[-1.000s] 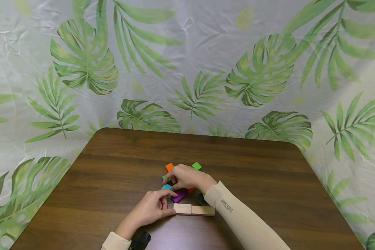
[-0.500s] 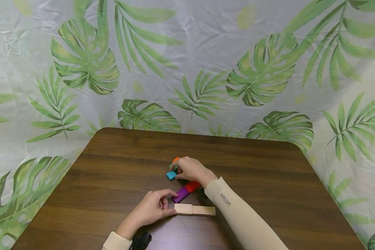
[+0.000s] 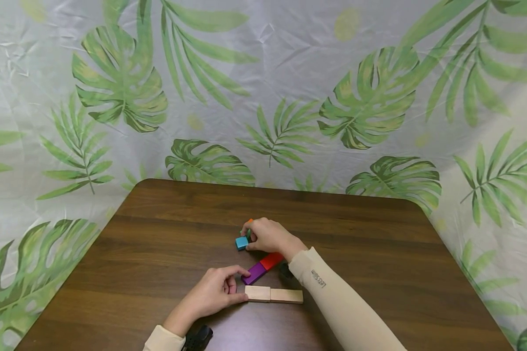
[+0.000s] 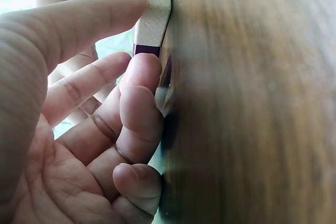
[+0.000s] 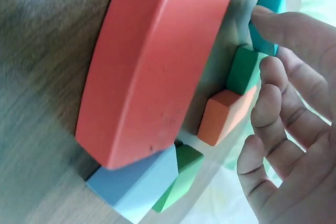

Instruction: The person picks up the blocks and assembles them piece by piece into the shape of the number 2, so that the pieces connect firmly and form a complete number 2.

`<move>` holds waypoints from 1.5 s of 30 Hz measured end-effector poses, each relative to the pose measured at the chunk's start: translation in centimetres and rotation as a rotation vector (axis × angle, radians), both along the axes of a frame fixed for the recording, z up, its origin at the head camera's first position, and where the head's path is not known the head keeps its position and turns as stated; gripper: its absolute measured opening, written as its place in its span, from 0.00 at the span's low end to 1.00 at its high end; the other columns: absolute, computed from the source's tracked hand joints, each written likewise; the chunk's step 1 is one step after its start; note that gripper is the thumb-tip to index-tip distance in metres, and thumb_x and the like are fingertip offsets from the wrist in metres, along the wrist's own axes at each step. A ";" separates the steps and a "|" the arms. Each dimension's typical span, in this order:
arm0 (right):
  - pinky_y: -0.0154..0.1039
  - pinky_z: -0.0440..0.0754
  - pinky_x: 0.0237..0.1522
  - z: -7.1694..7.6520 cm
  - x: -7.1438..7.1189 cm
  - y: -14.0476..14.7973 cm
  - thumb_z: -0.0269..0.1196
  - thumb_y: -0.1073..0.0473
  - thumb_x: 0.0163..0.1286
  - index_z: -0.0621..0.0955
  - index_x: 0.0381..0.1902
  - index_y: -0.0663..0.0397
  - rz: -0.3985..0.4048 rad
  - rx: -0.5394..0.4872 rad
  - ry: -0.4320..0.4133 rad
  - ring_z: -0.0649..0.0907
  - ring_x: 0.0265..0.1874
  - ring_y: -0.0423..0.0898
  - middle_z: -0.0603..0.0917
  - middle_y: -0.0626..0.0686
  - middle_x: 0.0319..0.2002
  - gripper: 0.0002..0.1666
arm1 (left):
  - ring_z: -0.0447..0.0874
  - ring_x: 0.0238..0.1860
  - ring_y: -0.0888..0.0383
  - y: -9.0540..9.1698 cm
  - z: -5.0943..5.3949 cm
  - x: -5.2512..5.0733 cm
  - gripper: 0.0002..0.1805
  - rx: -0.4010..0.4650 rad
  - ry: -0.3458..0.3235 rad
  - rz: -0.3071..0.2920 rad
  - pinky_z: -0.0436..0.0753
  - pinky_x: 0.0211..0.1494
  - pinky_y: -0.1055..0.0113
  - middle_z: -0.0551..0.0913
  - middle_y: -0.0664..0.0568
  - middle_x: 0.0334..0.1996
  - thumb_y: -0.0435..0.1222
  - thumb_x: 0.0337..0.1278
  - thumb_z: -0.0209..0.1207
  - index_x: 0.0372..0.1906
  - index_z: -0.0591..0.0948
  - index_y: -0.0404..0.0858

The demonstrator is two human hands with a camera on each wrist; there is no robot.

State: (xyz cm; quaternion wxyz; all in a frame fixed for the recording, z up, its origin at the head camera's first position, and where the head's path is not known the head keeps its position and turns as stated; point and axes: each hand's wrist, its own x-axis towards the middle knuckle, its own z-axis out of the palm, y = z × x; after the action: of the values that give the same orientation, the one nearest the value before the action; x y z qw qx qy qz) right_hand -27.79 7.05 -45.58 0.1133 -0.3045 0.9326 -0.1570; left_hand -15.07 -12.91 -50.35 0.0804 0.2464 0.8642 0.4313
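Observation:
My left hand [image 3: 212, 291] rests on the table. Its thumb touches the left end of a plain wooden block [image 3: 257, 293], and its index fingertip touches the near end of a purple block [image 3: 254, 273]. The other left fingers are curled. My right hand [image 3: 270, 236] pinches a teal block [image 5: 263, 22] with thumb and forefinger. Beside it, a green block [image 5: 243, 70] and an orange block [image 5: 226, 115] continue the row, partly covered by the hand in the head view. A red block [image 3: 271, 261] meets the purple block's far end.
A second wooden block [image 3: 286, 296] extends the first to the right. In the right wrist view, a light blue block [image 5: 139, 182] and a light green block [image 5: 181, 174] lie past the red one. A leaf-patterned cloth [image 3: 272, 97] hangs behind the brown table [image 3: 180, 209].
My right hand has moved away from me and slightly right, and the teal, green and orange blocks have shifted with it, apart from the purple block. The left hand keeps its place.

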 end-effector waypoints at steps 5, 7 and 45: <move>0.37 0.76 0.37 0.3 -0.3 0.7 0.76 0.54 0.70 0.86 0.55 0.48 -0.025 -0.045 -0.018 0.78 0.31 0.40 0.81 0.45 0.32 0.19 | 0.70 0.19 0.72 0.0 0.1 0.0 0.22 -0.006 -0.006 0.002 0.72 0.24 0.74 0.78 0.63 0.22 0.39 0.58 0.78 0.56 0.86 0.44; 0.36 0.75 0.36 0.5 -0.5 1.0 0.76 0.54 0.70 0.86 0.55 0.48 -0.035 -0.060 -0.022 0.78 0.31 0.40 0.81 0.45 0.32 0.19 | 0.70 0.19 0.72 0.0 0.1 0.0 0.22 -0.007 -0.007 0.002 0.72 0.24 0.74 0.78 0.63 0.22 0.39 0.58 0.78 0.57 0.86 0.44; 0.44 0.81 0.36 0.6 -3.2 5.1 0.75 0.48 0.70 0.86 0.52 0.48 -0.354 0.072 0.047 0.81 0.31 0.46 0.84 0.48 0.34 0.18 | 0.69 0.19 0.72 -0.1 0.1 -0.1 0.22 -0.023 -0.024 0.009 0.72 0.24 0.74 0.78 0.63 0.22 0.42 0.58 0.78 0.57 0.86 0.46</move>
State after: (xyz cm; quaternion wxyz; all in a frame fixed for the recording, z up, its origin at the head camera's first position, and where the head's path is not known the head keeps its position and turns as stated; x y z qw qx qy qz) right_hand -30.99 12.20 -45.02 0.0730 -0.1349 0.9790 -0.1339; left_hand -15.13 -12.96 -50.27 0.0917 0.2364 0.8692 0.4245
